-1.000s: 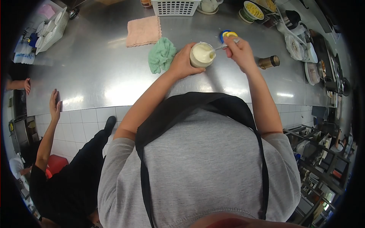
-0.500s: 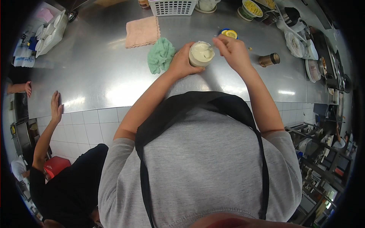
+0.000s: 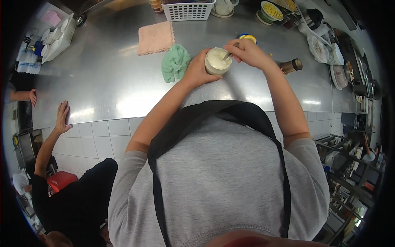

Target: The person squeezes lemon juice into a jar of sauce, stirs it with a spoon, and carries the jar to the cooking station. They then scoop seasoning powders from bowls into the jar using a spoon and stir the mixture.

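Observation:
My left hand [image 3: 199,71] is wrapped round a jar [image 3: 215,70] of pale, creamy sauce, steadying it on the steel table. In my right hand [image 3: 246,52] is the handle of a metal spoon [image 3: 227,55], its lower end dipped in the sauce [image 3: 217,60]. The spoon's bowl is hidden in the cream. Close beside my left hand lies a crumpled green cloth [image 3: 175,63]. Behind my right hand a yellow and blue round item [image 3: 247,38] is partly covered.
A peach cloth [image 3: 156,38] lies flat on the steel table [image 3: 103,82]. A white basket [image 3: 188,11] stands at the back; a pepper-mill-like container [image 3: 291,66] lies at right. Another person's hand [image 3: 62,116] rests on the left front edge, with a second person's hand [image 3: 33,97] nearby.
My right hand has moved slightly left and down, and the spoon now stands more steeply in the sauce. The sauce's surface looks smoother. My left hand keeps its hold on the jar.

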Action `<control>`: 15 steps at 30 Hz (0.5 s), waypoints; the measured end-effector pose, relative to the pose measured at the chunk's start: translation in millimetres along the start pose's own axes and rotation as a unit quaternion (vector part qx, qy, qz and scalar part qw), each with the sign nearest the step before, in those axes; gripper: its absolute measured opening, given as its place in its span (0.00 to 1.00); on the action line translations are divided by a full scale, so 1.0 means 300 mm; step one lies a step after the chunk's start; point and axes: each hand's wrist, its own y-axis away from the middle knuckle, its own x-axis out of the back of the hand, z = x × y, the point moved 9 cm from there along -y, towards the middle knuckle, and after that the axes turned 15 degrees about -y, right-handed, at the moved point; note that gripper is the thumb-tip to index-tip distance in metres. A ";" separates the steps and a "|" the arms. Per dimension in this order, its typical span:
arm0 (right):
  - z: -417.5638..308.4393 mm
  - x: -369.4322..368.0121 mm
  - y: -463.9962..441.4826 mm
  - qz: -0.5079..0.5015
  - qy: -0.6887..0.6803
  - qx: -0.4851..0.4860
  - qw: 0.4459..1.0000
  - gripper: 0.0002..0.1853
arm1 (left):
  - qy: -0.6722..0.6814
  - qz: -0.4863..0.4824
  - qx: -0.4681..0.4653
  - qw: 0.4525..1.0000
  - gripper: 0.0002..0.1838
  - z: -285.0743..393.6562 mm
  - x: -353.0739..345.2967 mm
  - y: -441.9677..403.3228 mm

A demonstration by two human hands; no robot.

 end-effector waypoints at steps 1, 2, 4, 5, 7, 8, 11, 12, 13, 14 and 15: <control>0.024 0.004 -0.001 0.027 -0.041 0.011 0.999 0.17 | 0.001 0.001 -0.006 1.000 0.50 0.001 0.001 0.002; 0.046 -0.024 0.008 0.027 -0.041 0.011 0.999 0.17 | 0.001 0.001 -0.005 1.000 0.50 0.000 0.001 0.005; 0.041 -0.029 0.070 0.129 -0.063 0.058 0.988 0.16 | -0.009 0.002 -0.001 1.000 0.50 -0.003 -0.001 0.002; -0.054 -0.060 0.117 0.127 0.021 0.135 0.983 0.13 | -0.009 0.003 -0.001 1.000 0.50 -0.003 -0.002 0.000; -0.118 -0.099 0.143 0.105 0.103 0.238 0.960 0.12 | 0.014 0.026 -0.011 1.000 0.47 0.001 0.009 0.004; -0.172 -0.143 0.182 0.084 0.183 0.333 0.921 0.10 | 0.014 0.021 -0.011 1.000 0.47 0.001 0.005 0.010; -0.177 -0.198 0.154 0.020 0.283 0.318 0.905 0.05 | 0.022 0.034 -0.025 0.999 0.46 -0.014 -0.002 0.000; -0.186 -0.214 0.156 -0.003 0.320 0.332 0.887 0.06 | 0.025 0.035 -0.046 0.998 0.46 -0.023 -0.014 -0.010; -0.187 -0.217 0.138 -0.012 0.313 0.309 0.898 0.08 | 0.043 0.016 -0.012 0.999 0.45 0.007 0.005 0.002; -0.212 -0.221 0.125 -0.036 0.342 0.286 0.894 0.07 | 0.020 0.038 -0.058 0.997 0.40 0.048 0.025 -0.008; -0.219 -0.219 0.108 -0.033 0.313 0.283 0.906 0.07 | -0.070 0.034 -0.121 0.990 0.33 0.049 -0.002 0.001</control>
